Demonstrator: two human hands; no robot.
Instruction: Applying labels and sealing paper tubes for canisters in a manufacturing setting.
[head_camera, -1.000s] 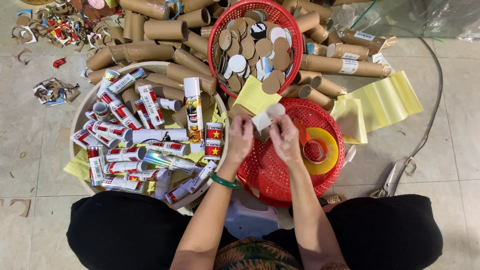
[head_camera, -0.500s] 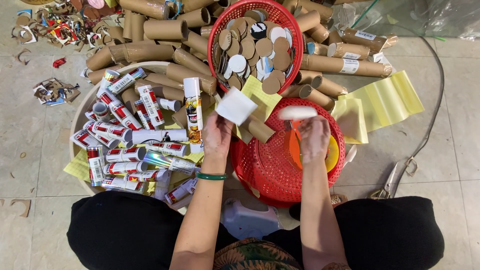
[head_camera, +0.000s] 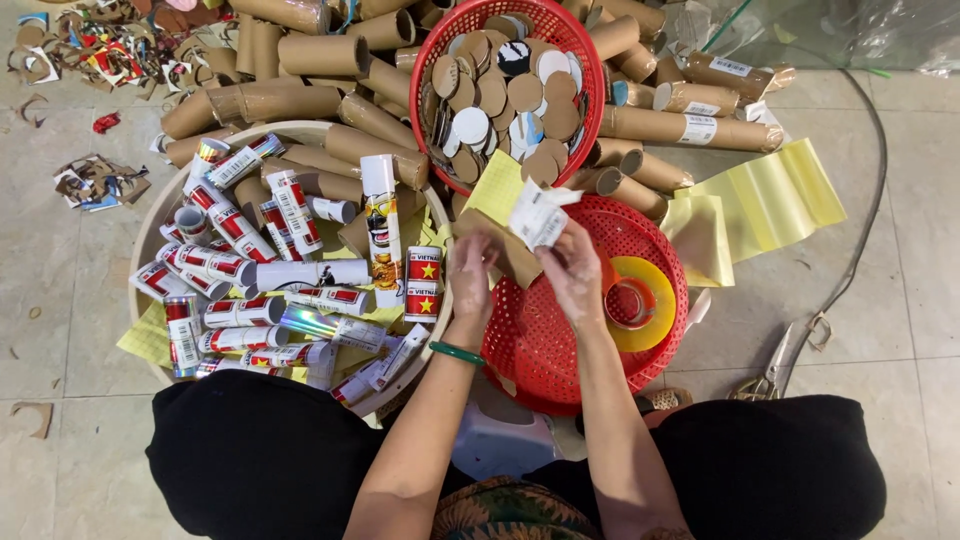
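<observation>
So the right hand (head_camera: 572, 272) is pinching a small white paper label (head_camera: 540, 215) between thumb and fingertips, closed tight on its lower edge, and lifting it just above the near rim of the lower red mesh basket (head_camera: 560, 350). The left hand (head_camera: 472, 272) is curling around a bare brown cardboard tube (head_camera: 505, 252), fingers closed on its end, with the tube poking out toward the label. The two hands are almost touching over the basket's left edge.

My take on doing this bit well: keeping the tube steady in the left hand and bringing the label on square, starting from one edge so it isn't wrinkling or going on crooked.

Counting: two red baskets, the upper one (head_camera: 440, 60) holding a heap of round cardboard discs (head_camera: 490, 95), too many to count. One yellow tape roll (head_camera: 640, 300) is sitting inside the lower basket at its right side. The round pale tub (head_camera: 150, 225) to the left is holding a couple dozen finished wrapped tubes (head_camera: 240, 270), hard to count exactly. One pair of scissors (head_camera: 770, 375) is lying on the floor tiles, right of the basket.
</observation>
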